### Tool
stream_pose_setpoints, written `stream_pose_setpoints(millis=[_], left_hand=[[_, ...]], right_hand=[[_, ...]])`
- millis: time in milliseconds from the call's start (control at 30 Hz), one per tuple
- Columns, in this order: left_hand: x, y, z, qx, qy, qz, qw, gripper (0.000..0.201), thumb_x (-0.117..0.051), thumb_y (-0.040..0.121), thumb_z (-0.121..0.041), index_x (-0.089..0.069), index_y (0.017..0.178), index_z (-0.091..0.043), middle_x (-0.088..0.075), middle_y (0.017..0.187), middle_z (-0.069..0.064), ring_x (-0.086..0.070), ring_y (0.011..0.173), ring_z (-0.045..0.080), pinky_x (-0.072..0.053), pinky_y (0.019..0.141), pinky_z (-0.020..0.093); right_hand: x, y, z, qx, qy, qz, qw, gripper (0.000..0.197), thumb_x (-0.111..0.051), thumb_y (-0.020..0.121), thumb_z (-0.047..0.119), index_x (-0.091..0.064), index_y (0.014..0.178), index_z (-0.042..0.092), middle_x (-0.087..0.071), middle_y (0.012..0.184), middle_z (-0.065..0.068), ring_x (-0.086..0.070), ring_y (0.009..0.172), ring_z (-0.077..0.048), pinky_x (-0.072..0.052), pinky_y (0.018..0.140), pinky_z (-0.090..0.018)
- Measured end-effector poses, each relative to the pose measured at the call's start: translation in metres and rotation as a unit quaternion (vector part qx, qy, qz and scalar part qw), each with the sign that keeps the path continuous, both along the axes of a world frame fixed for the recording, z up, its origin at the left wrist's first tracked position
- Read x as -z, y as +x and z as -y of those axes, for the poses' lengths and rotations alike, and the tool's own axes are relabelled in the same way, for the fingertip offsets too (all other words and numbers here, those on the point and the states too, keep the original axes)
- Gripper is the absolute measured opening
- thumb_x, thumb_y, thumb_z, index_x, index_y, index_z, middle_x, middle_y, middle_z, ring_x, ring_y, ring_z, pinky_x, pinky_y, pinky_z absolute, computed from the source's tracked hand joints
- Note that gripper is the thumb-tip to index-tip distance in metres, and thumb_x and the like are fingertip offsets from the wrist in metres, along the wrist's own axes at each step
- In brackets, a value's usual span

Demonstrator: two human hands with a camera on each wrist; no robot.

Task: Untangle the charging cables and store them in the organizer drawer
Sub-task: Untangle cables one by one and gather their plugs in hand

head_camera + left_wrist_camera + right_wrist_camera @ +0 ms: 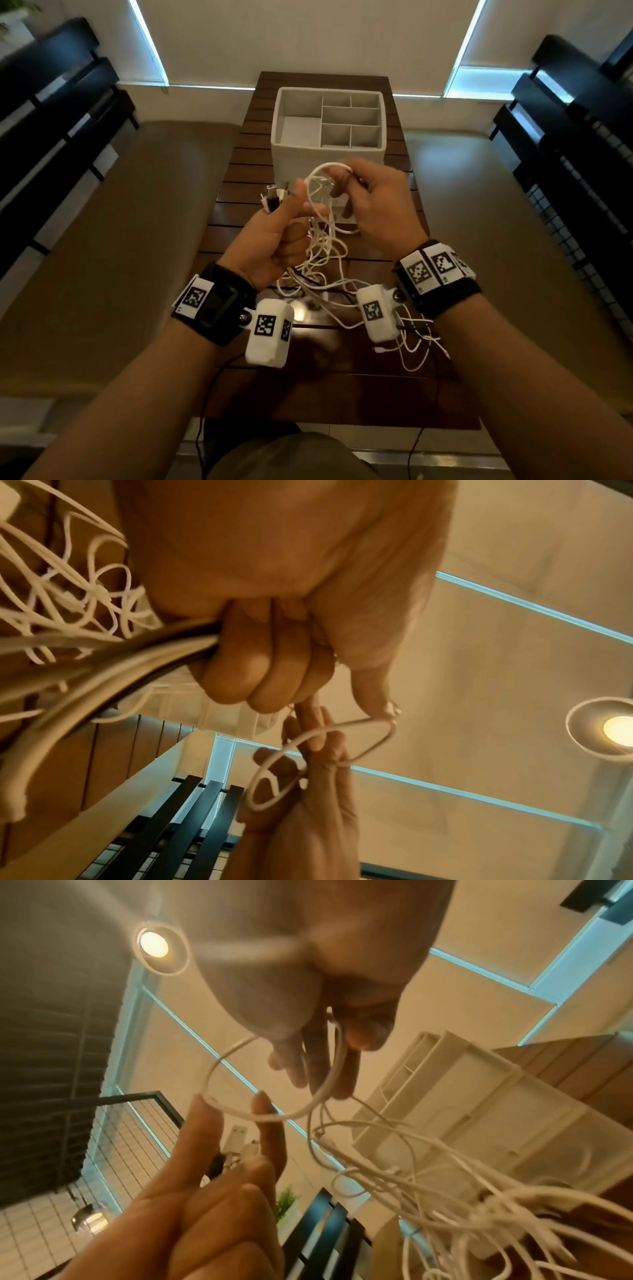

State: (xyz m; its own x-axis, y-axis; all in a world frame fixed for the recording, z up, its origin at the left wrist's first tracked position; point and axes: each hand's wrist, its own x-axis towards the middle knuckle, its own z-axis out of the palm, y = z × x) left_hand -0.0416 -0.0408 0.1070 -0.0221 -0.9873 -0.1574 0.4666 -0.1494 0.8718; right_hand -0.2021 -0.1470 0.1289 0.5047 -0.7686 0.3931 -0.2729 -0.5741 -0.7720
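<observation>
White cables fisted in left hand; right hand pinches a loop.

1. We find no readable words, brands or numbers in any view.
2. We see only black-and-white square code markers on the wristbands behind both grips; they carry no letters.

dim warm room | ceiling spot glares | window edges glow blue | cables blurred | wide-angle edge bending
</observation>
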Motion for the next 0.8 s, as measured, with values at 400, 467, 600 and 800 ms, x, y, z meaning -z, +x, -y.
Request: stream_pose_setpoints(millis=[400,467,600,800], left_hand=[[0.023,0.012,0.003,-0.012,0.05,-0.075,0.996,0.038,-0.05,0.107,-0.039,-0.07,0.103,-0.007,-0.021,0.047,-0.01,-0.019,0.034,0.004,-0.023,0.031,0.018],[0.023,0.01,0.003,-0.024,0.058,-0.071,0.995,0.038,-0.052,0.105,-0.042,-0.071,0.103,-0.009,-0.02,0.047,-0.01,-0.018,0.034,0.003,-0.02,0.031,0.018],[0.027,0.01,0.002,-0.052,0.056,-0.1,0.992,0.035,-0.057,0.101,-0.041,-0.072,0.116,-0.013,-0.021,0.047,-0.01,-0.019,0.035,0.003,-0.02,0.032,0.017],[0.035,0.004,0.008,-0.069,0.083,-0.082,0.991,0.027,-0.056,0.102,-0.034,-0.063,0.081,-0.018,-0.02,0.048,-0.008,-0.013,0.039,0.006,-0.017,0.033,0.018]], right_hand=[[-0.025,0.004,-0.008,-0.06,0.045,-0.023,0.997,0.021,-0.052,0.108,0.019,-0.071,0.106,0.009,-0.073,0.084,-0.004,-0.068,0.064,-0.013,-0.054,0.058,-0.022],[-0.033,0.007,-0.006,-0.077,0.046,0.036,0.995,0.022,-0.05,0.109,0.019,-0.068,0.104,0.008,-0.072,0.085,-0.008,-0.069,0.069,-0.023,-0.056,0.059,-0.025],[-0.025,0.009,-0.005,-0.075,0.024,-0.073,0.994,0.02,-0.053,0.107,0.017,-0.072,0.103,0.011,-0.074,0.086,-0.001,-0.07,0.069,-0.019,-0.061,0.064,-0.04],[-0.02,0.002,-0.01,-0.157,0.083,-0.081,0.981,0.02,-0.06,0.104,0.023,-0.077,0.109,0.015,-0.075,0.087,-0.003,-0.071,0.076,-0.024,-0.062,0.067,-0.04]])
